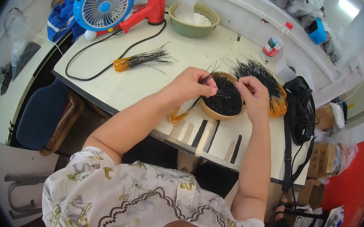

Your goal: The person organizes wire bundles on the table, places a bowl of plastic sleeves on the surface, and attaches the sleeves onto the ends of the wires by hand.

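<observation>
My left hand (194, 85) is closed around a bunch of thin black wires (208, 76) at the left side of a round tan bowl (218, 116). Orange wire ends (176, 115) hang down below that hand, near the table's front edge. Small black pieces (225, 100) fill the bowl. Over the bowl's right rim, my right hand (254, 91) has thumb and fingertips pinched together; anything between them is too small to make out. Right of it lies a large bundle of black wires with orange ends (265, 80). A smaller, similar bundle (141, 60) lies farther left.
Black and beige strips (199, 132) lie along the front edge. At the back stand a blue fan (105, 7), a red heat gun (153, 9) with a looped cord, and a green basket (195, 31). A bottle (272, 47) and black bag (301, 110) are at right.
</observation>
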The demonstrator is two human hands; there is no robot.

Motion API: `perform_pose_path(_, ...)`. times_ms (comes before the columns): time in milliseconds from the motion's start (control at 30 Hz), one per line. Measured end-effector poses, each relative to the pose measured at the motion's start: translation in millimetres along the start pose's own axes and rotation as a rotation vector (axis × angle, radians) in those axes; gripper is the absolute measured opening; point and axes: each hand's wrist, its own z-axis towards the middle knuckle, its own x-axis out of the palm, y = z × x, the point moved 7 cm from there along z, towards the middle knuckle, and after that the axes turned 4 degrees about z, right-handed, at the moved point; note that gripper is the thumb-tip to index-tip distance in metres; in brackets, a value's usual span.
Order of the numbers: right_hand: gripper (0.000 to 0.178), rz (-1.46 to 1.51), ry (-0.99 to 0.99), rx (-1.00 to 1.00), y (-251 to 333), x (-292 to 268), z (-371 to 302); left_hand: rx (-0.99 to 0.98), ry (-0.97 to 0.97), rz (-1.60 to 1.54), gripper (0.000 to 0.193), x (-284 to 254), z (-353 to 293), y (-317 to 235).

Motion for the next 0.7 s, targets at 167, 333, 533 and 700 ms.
perform_pose_path(167, 0.010, -0.427, 0.147, -0.395, 37.7, 0.3, -2.7, 0.081, -0.056, 0.438, 0.009, 6.2, -4.8, -8.4)
perform_pose_path(333, 0.011, -0.691, 0.215, -0.479, 54.7, 12.8, -13.5, 0.218, -0.121, 0.562, 0.010, 11.7, -12.0, -22.1)
perform_pose_path(533, 0.012, -0.118, 0.083, -0.264, 41.9, 8.1, -8.7, 0.190, -0.094, 0.495, 0.009, 13.3, -13.4, -23.0)
perform_pose_path(700, 0.014, -0.672, 0.089, -0.523, 56.9, 16.4, -17.5, 0.165, -0.168, 0.354, 0.009, 6.5, -8.8, -14.9)
